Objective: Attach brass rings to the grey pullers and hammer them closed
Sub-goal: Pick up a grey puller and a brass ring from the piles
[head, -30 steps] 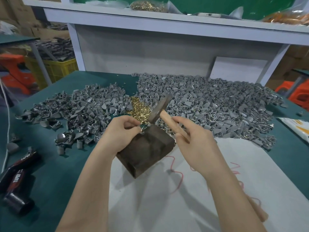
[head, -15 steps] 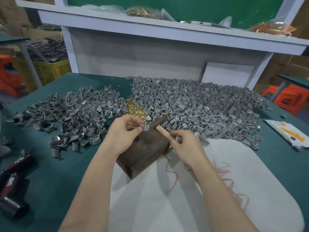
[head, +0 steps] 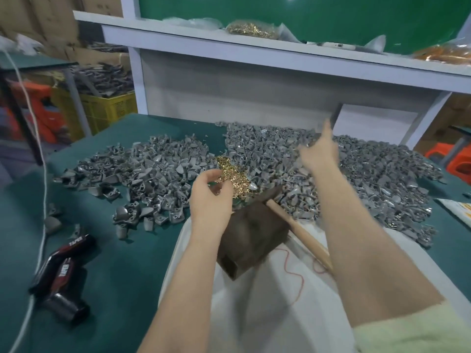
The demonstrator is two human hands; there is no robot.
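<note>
On the counter (head: 114, 250): grey pullers (head: 153, 174) lie in two heaps, with a small pile of brass rings (head: 232, 177) between them.
Left hand (head: 211, 197): over the near edge of the brass rings, fingers curled toward the thumb; too blurred to tell whether it pinches anything.
Right hand (head: 318, 151): raised over the right heap, released, forefinger straight.
Hammer (head: 298, 230): lying loose, head on the wooden block (head: 249, 238), handle across the white cloth (head: 254, 314).
Far left: black tool (head: 63, 263) beside a white cord (head: 43, 200).
</note>
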